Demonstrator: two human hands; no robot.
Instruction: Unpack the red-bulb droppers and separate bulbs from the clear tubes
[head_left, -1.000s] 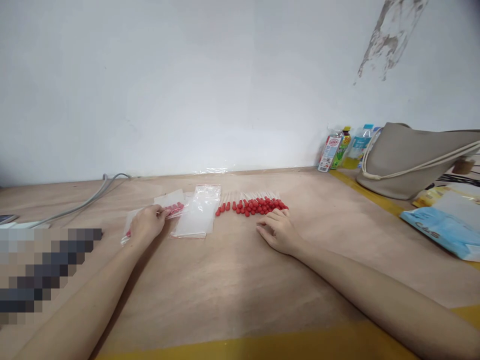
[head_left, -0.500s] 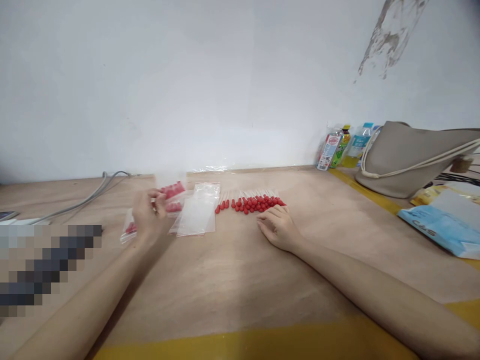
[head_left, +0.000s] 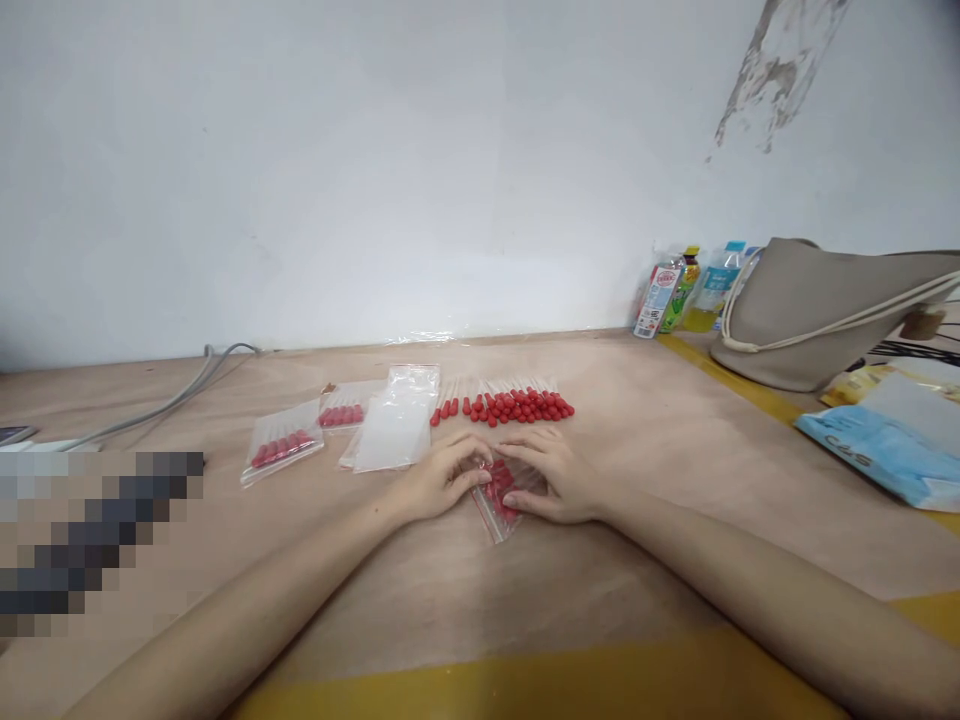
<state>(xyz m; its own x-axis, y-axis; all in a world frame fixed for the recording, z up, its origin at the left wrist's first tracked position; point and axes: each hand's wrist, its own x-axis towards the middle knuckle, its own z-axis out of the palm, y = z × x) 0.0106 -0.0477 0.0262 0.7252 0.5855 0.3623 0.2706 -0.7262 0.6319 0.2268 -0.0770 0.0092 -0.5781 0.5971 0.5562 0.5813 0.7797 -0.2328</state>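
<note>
A small clear zip bag of red-headed sticks lies between my hands, partly hidden by the fingers. My left hand has its thumb and fingers closed on the bag's left edge. On the other side, my right hand grips the bag, its thumb over the red heads. Just beyond them is a pile of loose red-headed sticks, heads toward me. To the left sits a stack of flat clear zip bags. Two filled bags lie farther left, a nearer filled bag and a farther filled bag.
A grey cable runs along the table at the left, near a blurred-out patch. Several bottles, a drink carton, a grey bag and a blue packet stand or lie at the right.
My left hand has moved right from the filled bags, bringing one bag to the front of the loose sticks. My right hand has shifted slightly nearer and now grips that bag too.
</note>
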